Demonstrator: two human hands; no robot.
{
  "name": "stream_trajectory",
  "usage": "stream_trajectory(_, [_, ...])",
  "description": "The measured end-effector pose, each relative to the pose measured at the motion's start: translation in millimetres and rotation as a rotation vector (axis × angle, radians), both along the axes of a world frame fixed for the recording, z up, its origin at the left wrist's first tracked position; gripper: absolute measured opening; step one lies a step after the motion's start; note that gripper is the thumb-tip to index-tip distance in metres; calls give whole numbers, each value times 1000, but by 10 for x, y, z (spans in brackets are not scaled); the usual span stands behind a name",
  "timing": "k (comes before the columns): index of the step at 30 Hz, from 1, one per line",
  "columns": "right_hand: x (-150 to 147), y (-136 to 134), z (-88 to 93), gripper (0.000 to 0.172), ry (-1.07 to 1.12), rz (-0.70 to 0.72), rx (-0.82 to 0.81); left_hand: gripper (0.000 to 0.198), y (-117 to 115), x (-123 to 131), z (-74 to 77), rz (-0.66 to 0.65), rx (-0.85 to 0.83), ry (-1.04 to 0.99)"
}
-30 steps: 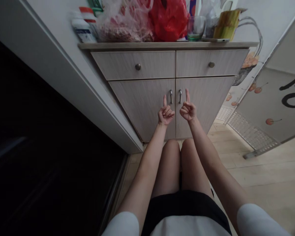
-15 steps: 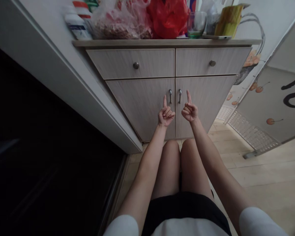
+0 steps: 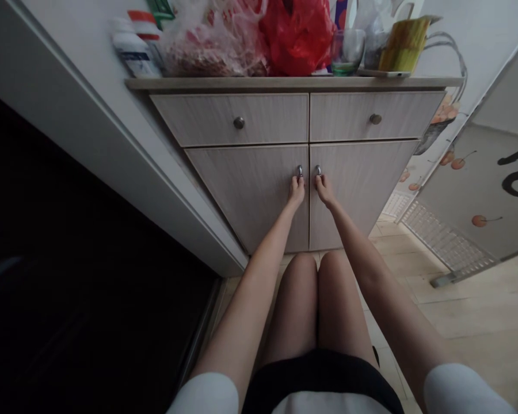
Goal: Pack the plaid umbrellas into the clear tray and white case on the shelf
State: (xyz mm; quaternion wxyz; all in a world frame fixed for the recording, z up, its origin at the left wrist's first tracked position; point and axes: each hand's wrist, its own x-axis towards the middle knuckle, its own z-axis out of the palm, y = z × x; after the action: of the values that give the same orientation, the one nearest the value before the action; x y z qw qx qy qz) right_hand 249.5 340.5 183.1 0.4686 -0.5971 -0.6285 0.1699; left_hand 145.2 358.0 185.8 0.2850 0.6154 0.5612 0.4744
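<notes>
A pale wood-grain cabinet [image 3: 250, 184] stands before me, both its lower doors closed. My left hand [image 3: 296, 191] grips the left door's metal handle [image 3: 300, 170], fingers wrapped round its lower part. On the right door, my right hand [image 3: 325, 190] is closed on the matching handle [image 3: 318, 169]. Only the upper ends of the two handles show above my fingers. Over the doors are two closed drawers, each with a round knob [image 3: 239, 122].
On the cabinet top stand white bottles [image 3: 136, 54], a clear plastic bag [image 3: 216, 46], a red bag [image 3: 297, 37], a glass [image 3: 346, 53] and a yellow-green container [image 3: 403, 46]. A dark opening [image 3: 77, 276] lies left; a panel with cherry pictures [image 3: 479, 190] stands right.
Both hands went from pointing with raised index fingers beside the handles to gripping them. The view has tilted up slightly, and the doors remain closed.
</notes>
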Motion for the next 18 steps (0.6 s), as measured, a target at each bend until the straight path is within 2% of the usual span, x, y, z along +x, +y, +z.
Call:
stream_trajectory(3, [57, -297, -88, 45, 159, 33, 29, 28, -321, -110, -80, 22, -2, -46])
stream_trajectory(6, [212, -752, -210, 43, 213, 35, 84, 25, -791, -316, -210, 63, 56, -153])
stream_trajectory(9, [450, -1282, -311, 48, 301, 0, 156, 34, -1266, -621, -329, 88, 133, -384])
stream_trajectory(12, [758, -1796, -357, 55, 401, -82, 225, 49, -1656, -1031, -399, 133, 200, -572])
stream_trajectory(15, [1128, -2221, -366, 61, 411, -215, 253, 57, -1945, -1529, -408, 303, 227, -648])
stream_trajectory(18, [1550, -2524, -379, 62, 415, -406, 225, 55, -2165, -2037, -335, 529, 308, -681])
